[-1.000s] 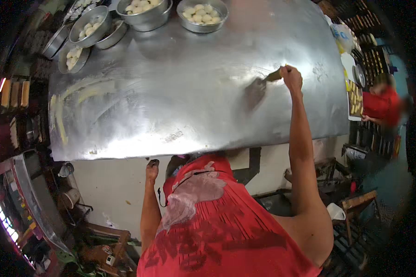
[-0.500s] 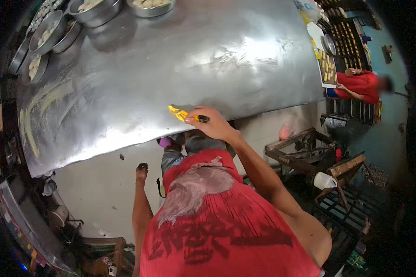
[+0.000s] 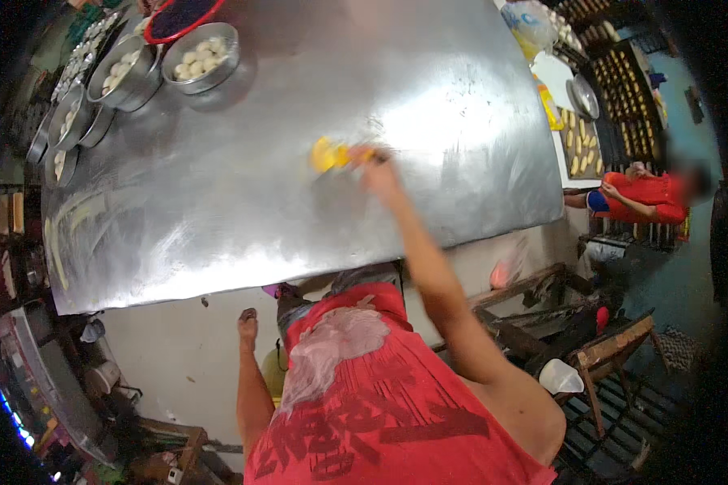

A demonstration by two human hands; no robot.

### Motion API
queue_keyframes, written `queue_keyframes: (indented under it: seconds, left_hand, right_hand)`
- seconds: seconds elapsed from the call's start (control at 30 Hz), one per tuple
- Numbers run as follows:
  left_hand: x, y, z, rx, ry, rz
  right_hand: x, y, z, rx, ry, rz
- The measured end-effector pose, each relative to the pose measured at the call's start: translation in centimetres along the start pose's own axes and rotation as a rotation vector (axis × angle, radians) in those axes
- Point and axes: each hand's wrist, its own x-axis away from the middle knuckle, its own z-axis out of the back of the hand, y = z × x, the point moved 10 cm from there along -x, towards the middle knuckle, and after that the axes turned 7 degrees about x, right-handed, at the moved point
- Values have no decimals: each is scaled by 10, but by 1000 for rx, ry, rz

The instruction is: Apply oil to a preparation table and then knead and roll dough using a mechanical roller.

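My right hand [image 3: 374, 174] is closed around a yellow hand tool [image 3: 327, 154] with a dark end, held over the metal table [image 3: 323, 242]. The tool has a broad yellow head pointing left; motion blur hides its exact kind. Whether that head touches the metal cannot be told. My left hand [image 3: 248, 325] hangs low beside my body, below the table's near edge. Its fingers look curled, with something dark at their tips that I cannot make out.
Round metal pans [image 3: 201, 58] of pale dough balls line the table's far left. A red-rimmed basin [image 3: 184, 18] stands behind them. At right are a tray of yellow pieces [image 3: 581, 144], a co-worker in red [image 3: 645, 196], a wooden frame [image 3: 534, 311] and a white jug [image 3: 560, 377].
My right hand has carried the yellow tool farther over the table, away from its near edge. The view has shifted, bringing the red-rimmed basin into sight. My left hand still hangs low.
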Motion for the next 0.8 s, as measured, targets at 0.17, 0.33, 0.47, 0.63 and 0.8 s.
queue_keyframes:
  seconds: [0.17, 0.33, 0.47, 0.63, 0.8]
  left_hand:
    - [21, 27, -145, -579, -286, 31]
    - [13, 54, -181, -187, -71, 115]
    - [16, 35, -187, -361, -125, 297]
    - [22, 49, -199, -298, -95, 199]
    - [27, 77, -216, -255, -45, 197]
  right_hand:
    - [-37, 4, 290, -65, 422, 35]
    - [68, 33, 381, 194, 414, -243]
    - [150, 50, 365, 184, 180, -436]
    - [147, 25, 386, 260, 198, -491]
    - [38, -17, 389, 735, 401, -269]
